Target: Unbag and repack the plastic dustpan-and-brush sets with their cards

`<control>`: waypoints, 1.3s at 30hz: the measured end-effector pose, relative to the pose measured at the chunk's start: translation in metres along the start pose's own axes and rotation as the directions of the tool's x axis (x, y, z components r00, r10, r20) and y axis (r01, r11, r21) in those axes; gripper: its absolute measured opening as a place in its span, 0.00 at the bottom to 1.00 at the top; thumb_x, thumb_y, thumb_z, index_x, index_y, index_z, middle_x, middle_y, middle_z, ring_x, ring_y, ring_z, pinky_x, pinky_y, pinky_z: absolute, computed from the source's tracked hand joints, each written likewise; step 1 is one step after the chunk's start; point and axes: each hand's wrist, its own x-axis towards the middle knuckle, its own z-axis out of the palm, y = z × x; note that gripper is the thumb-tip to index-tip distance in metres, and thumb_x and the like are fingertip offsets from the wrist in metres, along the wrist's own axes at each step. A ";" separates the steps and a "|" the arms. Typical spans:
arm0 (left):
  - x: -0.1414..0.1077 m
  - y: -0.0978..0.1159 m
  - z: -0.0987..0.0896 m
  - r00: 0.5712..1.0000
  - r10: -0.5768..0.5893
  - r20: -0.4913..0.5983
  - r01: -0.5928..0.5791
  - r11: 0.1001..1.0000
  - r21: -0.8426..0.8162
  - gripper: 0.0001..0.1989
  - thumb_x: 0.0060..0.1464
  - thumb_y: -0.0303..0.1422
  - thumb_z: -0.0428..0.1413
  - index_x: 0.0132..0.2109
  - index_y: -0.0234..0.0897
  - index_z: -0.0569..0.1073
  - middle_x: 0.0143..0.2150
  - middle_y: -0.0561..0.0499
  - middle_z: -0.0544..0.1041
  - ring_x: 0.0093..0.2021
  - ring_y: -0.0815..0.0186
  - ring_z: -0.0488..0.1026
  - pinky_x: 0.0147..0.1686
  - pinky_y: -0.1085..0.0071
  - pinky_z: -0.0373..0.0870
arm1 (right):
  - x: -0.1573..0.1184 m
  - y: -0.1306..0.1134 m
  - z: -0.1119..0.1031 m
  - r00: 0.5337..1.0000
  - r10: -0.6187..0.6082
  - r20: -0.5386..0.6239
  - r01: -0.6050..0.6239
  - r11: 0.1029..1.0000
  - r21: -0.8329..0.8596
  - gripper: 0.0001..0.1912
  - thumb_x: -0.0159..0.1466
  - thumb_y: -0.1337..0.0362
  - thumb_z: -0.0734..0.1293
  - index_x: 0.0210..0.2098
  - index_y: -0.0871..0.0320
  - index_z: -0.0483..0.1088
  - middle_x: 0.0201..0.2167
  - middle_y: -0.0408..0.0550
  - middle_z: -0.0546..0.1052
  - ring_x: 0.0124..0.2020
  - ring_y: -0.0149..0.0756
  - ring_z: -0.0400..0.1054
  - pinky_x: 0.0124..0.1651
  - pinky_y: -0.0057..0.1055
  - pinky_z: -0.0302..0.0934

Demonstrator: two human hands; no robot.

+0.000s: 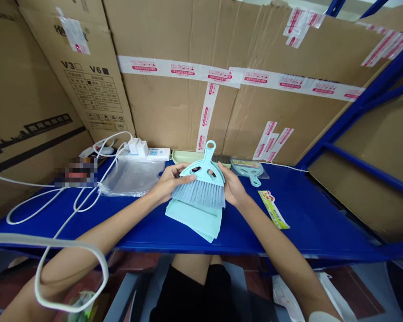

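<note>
A light blue hand brush (198, 192) stands upright before me, its ring-ended handle up and its grey-blue bristles down. My left hand (173, 179) grips its left side, thumb across the front. At its right side my right hand (233, 184) holds on, most of its fingers hidden behind the brush. Under the bristles a light blue dustpan (195, 220) shows its flat front; I cannot tell whether it rests on the table or is held with the brush. To the right lie a bagged brush and dustpan set (247, 170) and a printed card label (273, 209).
On the blue table (309, 214), clear plastic bags (134, 176) lie at left by a white power strip (157, 154) and looping white cables (83, 197). A pale green tray (188, 156) stands behind my hands. Cardboard walls (174, 107) enclose the back and sides.
</note>
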 end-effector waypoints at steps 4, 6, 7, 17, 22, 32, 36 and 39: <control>0.001 -0.002 -0.001 1.000 -0.006 -0.029 0.006 1.000 -0.009 0.23 0.40 0.36 0.77 0.44 0.35 0.83 0.37 0.50 0.83 0.34 0.65 0.78 0.32 0.73 0.72 | 0.000 0.001 0.003 0.998 -0.031 -0.047 0.030 0.999 -0.011 0.19 0.57 0.48 0.80 0.31 0.58 0.78 0.26 0.42 0.78 0.28 0.31 0.70 0.32 0.27 0.63; 0.000 -0.002 -0.003 1.000 0.007 -0.030 -0.007 1.000 -0.015 0.23 0.40 0.36 0.77 0.44 0.35 0.83 0.37 0.50 0.83 0.34 0.64 0.78 0.32 0.72 0.72 | 0.000 -0.001 0.001 1.000 -0.014 -0.004 0.014 1.000 -0.021 0.20 0.58 0.46 0.78 0.31 0.57 0.78 0.26 0.42 0.78 0.28 0.32 0.69 0.33 0.28 0.62; 0.000 -0.001 -0.004 1.000 0.016 -0.020 -0.016 1.000 -0.012 0.23 0.39 0.36 0.77 0.44 0.35 0.83 0.37 0.50 0.83 0.34 0.64 0.78 0.32 0.72 0.72 | 0.000 -0.002 -0.001 0.999 0.012 0.040 -0.010 0.999 -0.039 0.22 0.59 0.44 0.77 0.30 0.57 0.78 0.26 0.43 0.78 0.28 0.32 0.69 0.33 0.29 0.62; -0.004 0.012 -0.008 0.974 0.049 0.219 -0.086 0.983 0.163 0.23 0.42 0.36 0.76 0.46 0.35 0.81 0.38 0.48 0.84 0.35 0.63 0.79 0.35 0.72 0.73 | -0.003 -0.019 -0.017 0.974 0.106 0.199 -0.085 0.990 -0.116 0.26 0.64 0.37 0.71 0.39 0.55 0.77 0.34 0.46 0.81 0.33 0.36 0.74 0.36 0.30 0.67; -0.005 0.021 -0.011 0.917 -0.023 0.399 -0.079 0.968 0.238 0.32 0.46 0.34 0.75 0.57 0.37 0.75 0.36 0.50 0.82 0.34 0.63 0.80 0.34 0.72 0.73 | -0.024 -0.045 0.001 0.888 0.285 0.361 -0.212 0.950 -0.230 0.41 0.67 0.28 0.58 0.48 0.59 0.78 0.39 0.52 0.82 0.35 0.39 0.76 0.37 0.31 0.69; 0.003 0.015 -0.023 0.902 -0.013 0.431 -0.128 0.947 0.296 0.38 0.48 0.35 0.74 0.63 0.36 0.69 0.41 0.46 0.84 0.38 0.61 0.82 0.37 0.71 0.74 | -0.054 -0.047 0.024 0.891 0.195 0.410 -0.072 0.952 -0.296 0.27 0.73 0.43 0.60 0.45 0.59 0.79 0.35 0.52 0.80 0.36 0.42 0.76 0.47 0.39 0.67; 0.016 0.010 -0.033 0.940 0.302 0.161 -0.329 0.925 0.190 0.34 0.55 0.38 0.70 0.65 0.41 0.69 0.56 0.42 0.82 0.55 0.58 0.79 0.51 0.65 0.74 | -0.052 -0.076 0.018 0.943 -0.049 0.329 0.186 0.897 -0.400 0.23 0.71 0.46 0.61 0.41 0.56 0.80 0.33 0.52 0.79 0.40 0.46 0.74 0.51 0.43 0.65; 0.030 0.007 -0.045 0.910 0.411 -0.062 -0.395 0.901 0.178 0.28 0.55 0.39 0.69 0.59 0.39 0.72 0.57 0.41 0.81 0.56 0.57 0.78 0.49 0.65 0.74 | -0.036 -0.093 -0.001 0.883 -0.381 0.273 0.463 0.617 -0.636 0.22 0.72 0.46 0.61 0.42 0.53 0.80 0.38 0.51 0.77 0.46 0.48 0.72 0.56 0.45 0.63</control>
